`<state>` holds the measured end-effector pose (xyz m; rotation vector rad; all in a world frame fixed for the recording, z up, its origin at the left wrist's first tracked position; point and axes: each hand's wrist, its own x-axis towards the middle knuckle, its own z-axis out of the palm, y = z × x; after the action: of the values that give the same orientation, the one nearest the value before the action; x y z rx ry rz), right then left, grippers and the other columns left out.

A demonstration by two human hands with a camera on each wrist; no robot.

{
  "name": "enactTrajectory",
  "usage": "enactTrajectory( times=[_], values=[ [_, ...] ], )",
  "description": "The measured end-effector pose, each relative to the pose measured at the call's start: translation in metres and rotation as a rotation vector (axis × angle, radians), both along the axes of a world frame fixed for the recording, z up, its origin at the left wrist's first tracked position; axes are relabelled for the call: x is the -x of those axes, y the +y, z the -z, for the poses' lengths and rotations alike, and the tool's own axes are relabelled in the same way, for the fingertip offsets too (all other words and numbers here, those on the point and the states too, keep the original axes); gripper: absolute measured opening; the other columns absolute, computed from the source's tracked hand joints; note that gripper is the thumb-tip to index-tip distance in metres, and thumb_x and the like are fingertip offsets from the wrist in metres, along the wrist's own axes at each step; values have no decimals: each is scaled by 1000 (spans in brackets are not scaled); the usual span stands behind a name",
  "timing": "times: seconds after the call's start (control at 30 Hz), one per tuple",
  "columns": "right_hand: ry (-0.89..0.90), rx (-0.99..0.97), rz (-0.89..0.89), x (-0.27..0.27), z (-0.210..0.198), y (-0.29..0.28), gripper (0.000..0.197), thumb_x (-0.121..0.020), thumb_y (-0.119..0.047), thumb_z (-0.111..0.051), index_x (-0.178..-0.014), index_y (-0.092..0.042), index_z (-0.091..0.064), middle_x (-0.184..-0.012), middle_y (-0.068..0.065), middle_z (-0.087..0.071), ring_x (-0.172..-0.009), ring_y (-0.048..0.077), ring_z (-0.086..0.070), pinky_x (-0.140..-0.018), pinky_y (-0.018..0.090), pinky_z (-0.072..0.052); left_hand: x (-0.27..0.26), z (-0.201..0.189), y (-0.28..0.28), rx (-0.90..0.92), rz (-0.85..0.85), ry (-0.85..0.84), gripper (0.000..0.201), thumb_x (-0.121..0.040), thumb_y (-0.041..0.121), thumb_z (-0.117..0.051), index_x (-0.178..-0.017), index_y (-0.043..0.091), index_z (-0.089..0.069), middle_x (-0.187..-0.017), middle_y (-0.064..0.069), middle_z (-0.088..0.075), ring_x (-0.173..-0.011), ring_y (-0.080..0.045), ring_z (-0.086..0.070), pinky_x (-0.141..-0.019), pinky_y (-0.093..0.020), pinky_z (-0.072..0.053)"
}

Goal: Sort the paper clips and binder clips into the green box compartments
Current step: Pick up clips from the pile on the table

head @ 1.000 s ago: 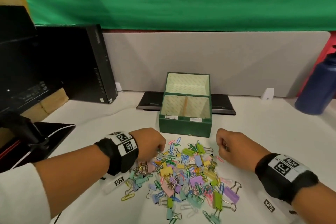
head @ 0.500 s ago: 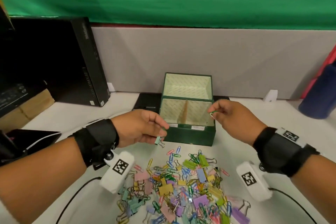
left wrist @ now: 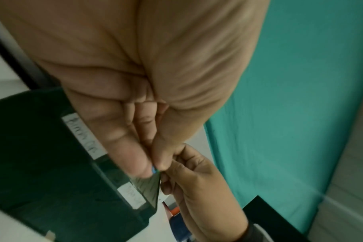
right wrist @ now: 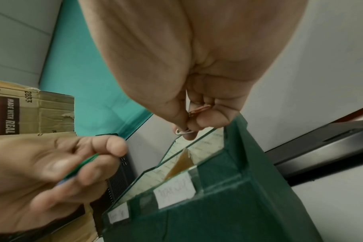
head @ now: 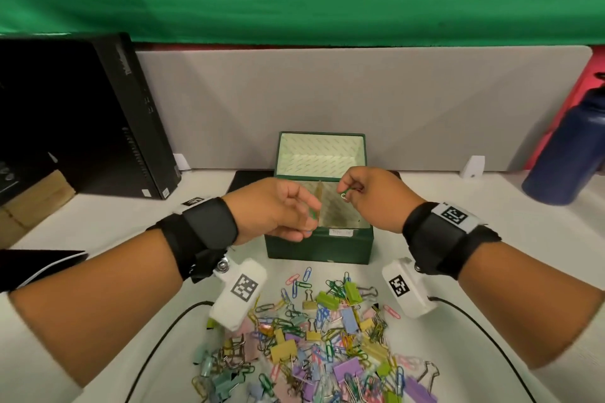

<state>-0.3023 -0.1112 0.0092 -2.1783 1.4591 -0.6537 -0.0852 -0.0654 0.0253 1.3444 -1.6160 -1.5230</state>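
head — right hand point(head: 370, 196) pinches paper clip point(head: 344, 194) | wrist — second, pink clip point(right wrist: 199, 109)

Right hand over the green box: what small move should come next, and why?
Probably release. The right hand pinches a paper clip above the open box, on the right of the divider, so parting the fingers should drop it into the right compartment. The left hand holds a green clip near the left compartment; its type cannot be told.
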Motion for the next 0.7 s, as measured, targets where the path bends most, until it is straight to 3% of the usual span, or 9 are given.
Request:
enactTrajectory(
  times=[0.2,0.27,0.33,0.4,0.47,0.53,0.6,0.7],
  values=[
    [41,-11,2,-2,-6,-1,22,-94,-8,-52,-99,-21,-69,-92,-4,-67,-84,14,-62,-69,19,-45,33,4,-29,215,-193,-174,15,-84,0,-75,-94,7,-67,-81,-13,-74,-77,-24,-73,-77,-37,-62],
    [30,-22,7,-1,-8,0,23,-94,-7,-52,-98,-22,-70,-92,-5,-67,-87,15,-64,-74,22,-49,40,7,-36,222,-220,-209,11,-87,2,-71,-97,5,-68,-87,-17,-74,-71,-18,-71,-72,-32,-62],
    [34,-42,7,0,-10,-1,23,-94,-6,-53,-98,-21,-71,-91,-5,-67,-89,17,-65,-83,27,-53,44,8,-38,218,-214,-225,11,-92,2,-65,-102,1,-69,-94,-20,-74,-75,-18,-70,-67,-24,-60],
    [43,-84,-5,-1,-13,0,22,-94,-6,-56,-102,-20,-71,-99,-3,-69,-96,17,-65,-93,32,-53,41,9,-38,237,-193,-234,12,-94,2,-63,-101,2,-72,-99,-19,-73,-83,-20,-71,-70,-24,-61],
    [24,-141,-27,-2,-18,2,24,-93,-9,-60,-111,-21,-71,-116,-2,-69,-108,16,-62,-97,29,-49,33,5,-34,287,-195,-241,15,-93,1,-62,-93,10,-74,-99,-15,-74,-92,-25,-72,-80,-30,-61],
    [41,-142,-57,-4,-22,7,28,-93,-13,-61,-117,-23,-69,-126,-4,-63,-117,15,-56,-94,24,-41,19,-1,-26,347,-216,-247,19,-93,2,-62,-90,15,-75,-96,-8,-75,-96,-23,-72,-83,-33,-60],
    [89,-54,-62,-6,-24,17,24,-92,-16,-60,-113,-26,-68,-123,-6,-58,-116,15,-53,-89,23,-37,-2,-3,-9,450,-202,-308,14,-90,5,-66,-90,16,-75,-90,-1,-76,-89,-15,-73,-78,-28,-60],
    [99,39,-178,-15,-26,46,14,-94,-16,-60,-103,-24,-67,-104,-11,-61,-91,7,-59,-73,20,-43,-44,9,23,519,-36,-608,10,-86,17,-72,-88,26,-75,-82,13,-73,-73,-1,-66,-69,-18,-54]
  ],
)
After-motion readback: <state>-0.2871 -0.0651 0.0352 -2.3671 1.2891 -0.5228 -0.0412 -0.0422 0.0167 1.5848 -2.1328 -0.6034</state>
